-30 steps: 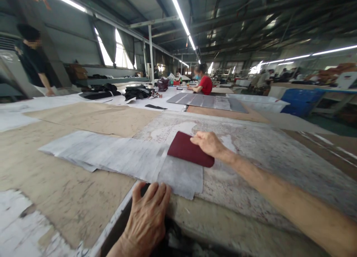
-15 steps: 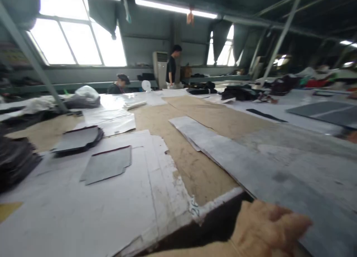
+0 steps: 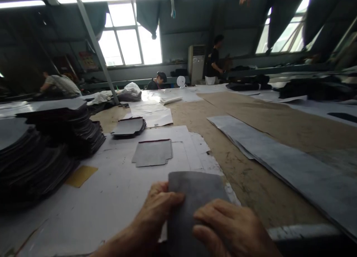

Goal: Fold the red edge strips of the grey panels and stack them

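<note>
A flat grey panel (image 3: pixel 192 190), its material unclear, is held up at the table's near edge. My left hand (image 3: pixel 160 203) is closed on its left edge, thumb across the face. On the right side, my right hand (image 3: pixel 223 223) lies over the panel with curled fingers closed on it; part of the lower panel is hidden behind this hand. Just beyond lies a flat grey cut piece (image 3: pixel 153 152) with a dark red top edge. Farther left is a small stack of similar pieces (image 3: pixel 129 126).
Tall stacks of dark-edged sheets (image 3: pixel 75 127) stand at the left, near a yellow card (image 3: pixel 81 176). A long grey strip (image 3: pixel 267 149) stretches over brown paper (image 3: pixel 240 175) on the right. Several people are farther back, one standing (image 3: pixel 213 62). A metal pole (image 3: pixel 96 45) rises at left.
My view has swung left. One hand reached low at the right near the long strip before; now both hands hold a grey panel in front of me.
</note>
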Tool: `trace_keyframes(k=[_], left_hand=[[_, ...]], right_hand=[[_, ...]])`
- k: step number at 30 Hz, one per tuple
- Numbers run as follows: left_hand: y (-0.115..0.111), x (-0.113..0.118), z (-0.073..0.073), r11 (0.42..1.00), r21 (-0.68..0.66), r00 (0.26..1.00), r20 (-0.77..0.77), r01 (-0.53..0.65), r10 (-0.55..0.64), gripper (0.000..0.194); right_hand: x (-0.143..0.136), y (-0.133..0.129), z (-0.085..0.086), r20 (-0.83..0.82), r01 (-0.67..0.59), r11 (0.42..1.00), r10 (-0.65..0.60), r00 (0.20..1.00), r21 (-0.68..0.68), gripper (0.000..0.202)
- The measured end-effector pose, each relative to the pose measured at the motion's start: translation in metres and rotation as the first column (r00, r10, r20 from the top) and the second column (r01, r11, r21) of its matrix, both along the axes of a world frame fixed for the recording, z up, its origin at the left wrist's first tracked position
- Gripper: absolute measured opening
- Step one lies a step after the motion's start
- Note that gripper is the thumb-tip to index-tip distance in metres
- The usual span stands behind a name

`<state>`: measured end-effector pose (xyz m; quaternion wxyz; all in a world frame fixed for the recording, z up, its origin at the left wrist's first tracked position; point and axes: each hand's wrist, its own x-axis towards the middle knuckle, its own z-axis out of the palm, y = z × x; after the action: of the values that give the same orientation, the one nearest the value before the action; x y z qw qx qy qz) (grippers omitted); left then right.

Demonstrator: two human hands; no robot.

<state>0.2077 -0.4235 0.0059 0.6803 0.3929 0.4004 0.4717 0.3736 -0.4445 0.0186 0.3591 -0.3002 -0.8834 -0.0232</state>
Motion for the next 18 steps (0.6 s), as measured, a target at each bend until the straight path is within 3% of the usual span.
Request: trace_keyframes(k=[5,7,10,12,14,16,18], left_hand=[[0.005,-0.067,-0.009,0.997,-0.046,0.978,-0.192,0.069,-0.077,0.026],[0.007,-0.084,-0.009,0.996,-0.053,0.962,-0.259,0.074,-0.085,0.027],[0.014,-0.098,-0.008,0.997,-0.002,0.917,-0.392,0.077,-0.072,0.030],[0.024,-0.101,-0.004,0.996,0.070,0.810,-0.586,0.062,-0.009,0.030],[0.035,-0.099,0.003,0.984,0.148,0.609,-0.791,0.097,0.059,0.028],[0.046,-0.091,0.011,0.966,0.184,0.418,-0.904,0.183,0.093,0.028],[0.054,-0.081,0.016,0.948,0.181,0.292,-0.951,0.262,0.101,0.030]], right_hand=[[-0.021,0.020,-0.017,0.069,0.068,0.996,-0.063,0.996,-0.066,0.020],[-0.024,0.023,-0.028,0.137,0.081,0.995,-0.072,0.988,-0.062,0.019],[-0.029,0.026,-0.043,0.166,0.116,0.992,-0.123,0.978,0.053,0.016],[-0.033,0.028,-0.051,0.164,0.151,0.975,-0.177,0.970,0.162,0.019],[-0.037,0.028,-0.058,0.162,0.194,0.942,-0.244,0.956,0.273,0.021],[-0.042,0.028,-0.064,0.159,0.239,0.899,-0.314,0.936,0.368,0.022],[-0.046,0.025,-0.070,0.150,0.268,0.863,-0.360,0.921,0.428,0.021]])
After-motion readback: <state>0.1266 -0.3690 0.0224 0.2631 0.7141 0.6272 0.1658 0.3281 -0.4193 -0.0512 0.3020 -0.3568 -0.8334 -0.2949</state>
